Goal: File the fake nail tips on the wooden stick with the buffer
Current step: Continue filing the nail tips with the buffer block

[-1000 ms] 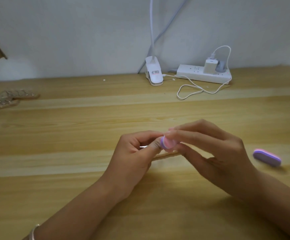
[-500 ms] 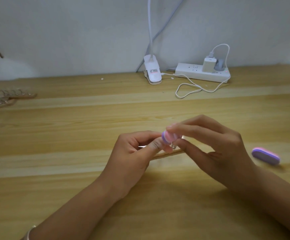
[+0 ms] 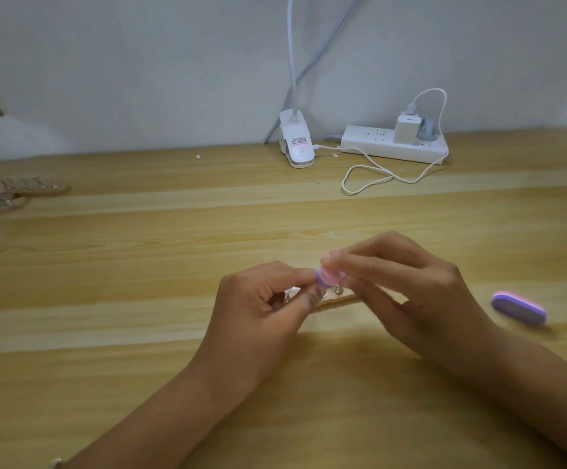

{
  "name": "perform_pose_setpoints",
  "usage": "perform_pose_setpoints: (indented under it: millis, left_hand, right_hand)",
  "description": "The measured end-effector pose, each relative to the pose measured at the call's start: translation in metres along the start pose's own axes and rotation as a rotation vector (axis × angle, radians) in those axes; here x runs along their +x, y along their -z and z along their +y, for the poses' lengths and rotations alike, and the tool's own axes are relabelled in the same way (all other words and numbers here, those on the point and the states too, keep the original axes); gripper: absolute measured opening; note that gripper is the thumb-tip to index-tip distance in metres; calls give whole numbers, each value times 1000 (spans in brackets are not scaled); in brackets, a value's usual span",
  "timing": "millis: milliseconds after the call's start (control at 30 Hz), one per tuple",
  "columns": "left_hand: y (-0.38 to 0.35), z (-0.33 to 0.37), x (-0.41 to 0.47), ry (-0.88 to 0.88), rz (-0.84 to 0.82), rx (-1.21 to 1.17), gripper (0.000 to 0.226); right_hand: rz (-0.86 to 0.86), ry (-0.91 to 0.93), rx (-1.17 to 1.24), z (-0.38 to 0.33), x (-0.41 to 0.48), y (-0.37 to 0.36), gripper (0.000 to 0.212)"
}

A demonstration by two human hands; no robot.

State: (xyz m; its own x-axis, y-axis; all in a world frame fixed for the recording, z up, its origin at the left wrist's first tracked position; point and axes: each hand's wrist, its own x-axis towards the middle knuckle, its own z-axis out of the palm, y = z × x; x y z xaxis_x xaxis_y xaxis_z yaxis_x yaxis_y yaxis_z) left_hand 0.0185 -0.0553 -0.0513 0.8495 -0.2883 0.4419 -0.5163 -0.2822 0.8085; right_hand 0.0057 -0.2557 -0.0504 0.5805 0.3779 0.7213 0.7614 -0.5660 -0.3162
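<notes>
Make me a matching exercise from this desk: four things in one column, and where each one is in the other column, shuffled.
Things:
1. pink buffer
2. purple buffer
3. power strip
4. wooden stick

Places:
A. against the back wall
B. pinched by the right hand
C. lying untouched on the table
D. held by the left hand

Pairs: 1-B, 2-C, 3-A, 4-D.

Wide open surface [image 3: 123, 265] runs across the near left. A spare purple buffer [image 3: 519, 308] lies near the right hand [image 3: 410, 292]. Back edge is crowded: lamp clip [image 3: 297, 143], power strip [image 3: 393, 145], looped cable [image 3: 370, 177]; probably nail-tip sticks [image 3: 11, 194] far left.
</notes>
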Motion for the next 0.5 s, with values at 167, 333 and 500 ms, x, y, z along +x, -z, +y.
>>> perform_pose_setpoints:
  millis: [167, 333, 500]
  left_hand:
    - [2, 1, 0, 1, -23, -17, 13]
    - [2, 3, 0, 18, -22, -48, 14]
    - [3, 1, 0, 56, -24, -104, 8]
  right_hand:
    - [-52, 79, 1, -1, -1, -2, 24]
    - [-47, 74, 4, -4, -5, -3, 24]
    - [-9, 52, -46, 4, 0, 4, 19]
